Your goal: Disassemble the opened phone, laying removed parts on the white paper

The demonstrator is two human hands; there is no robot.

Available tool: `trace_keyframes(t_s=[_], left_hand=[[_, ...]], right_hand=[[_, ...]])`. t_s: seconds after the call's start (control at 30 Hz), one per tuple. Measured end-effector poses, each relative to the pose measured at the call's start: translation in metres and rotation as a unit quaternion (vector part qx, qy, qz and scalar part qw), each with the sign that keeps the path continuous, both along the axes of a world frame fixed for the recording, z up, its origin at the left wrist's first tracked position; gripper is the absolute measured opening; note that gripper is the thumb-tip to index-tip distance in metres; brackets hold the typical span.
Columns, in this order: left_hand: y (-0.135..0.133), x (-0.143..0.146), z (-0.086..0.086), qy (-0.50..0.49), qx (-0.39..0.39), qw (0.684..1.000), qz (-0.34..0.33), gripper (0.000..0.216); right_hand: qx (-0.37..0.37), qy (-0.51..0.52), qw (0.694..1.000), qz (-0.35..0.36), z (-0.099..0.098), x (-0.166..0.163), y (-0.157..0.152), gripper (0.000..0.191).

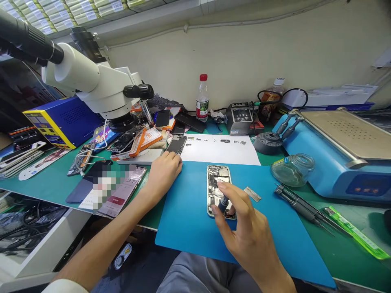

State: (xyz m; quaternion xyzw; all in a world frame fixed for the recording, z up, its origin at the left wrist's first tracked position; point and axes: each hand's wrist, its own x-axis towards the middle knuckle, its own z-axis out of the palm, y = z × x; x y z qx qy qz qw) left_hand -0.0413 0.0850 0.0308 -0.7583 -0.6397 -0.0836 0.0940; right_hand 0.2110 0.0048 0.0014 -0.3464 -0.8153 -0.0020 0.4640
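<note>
An opened phone (217, 179) lies face down on the blue mat (189, 211), its inner boards showing. My right hand (241, 224) is over its lower end, fingers pinched on a small dark-handled screwdriver (223, 203) that points down into the phone. My left hand (163, 171) rests at the mat's far left corner, fingers curled under. It touches the lower end of a dark phone part (176, 144); whether it grips anything I cannot see. A small metal strip (252, 194) lies on the mat right of the phone.
A white sheet (220, 152) carries several tiny parts. A microscope (91, 81) hangs over the left side, with phones and boxes beneath. A glass jar (292, 169), tweezers (305, 207), a blue machine (342, 150), a bottle (202, 99) and a soldering station (241, 118) stand to the right and back.
</note>
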Motion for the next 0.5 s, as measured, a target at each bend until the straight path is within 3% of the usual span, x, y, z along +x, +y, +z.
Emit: trace_keyframes(t_s=[0.13, 0.3, 0.5], left_hand=[[0.025, 0.005, 0.005, 0.015, -0.004, 1.0, 0.014, 0.016], [0.058, 0.016, 0.011, 0.029, -0.016, 0.999, 0.008, 0.032], [0.076, 0.025, 0.016, 0.049, -0.02, 0.999, 0.002, 0.034]], right_hand=[[-0.002, 0.002, 1.0, 0.001, -0.001, 0.0, 0.0, 0.054], [-0.008, 0.01, 1.0, 0.001, -0.001, 0.0, 0.001, 0.055], [-0.016, 0.015, 1.0, -0.002, -0.001, 0.0, 0.0, 0.053]])
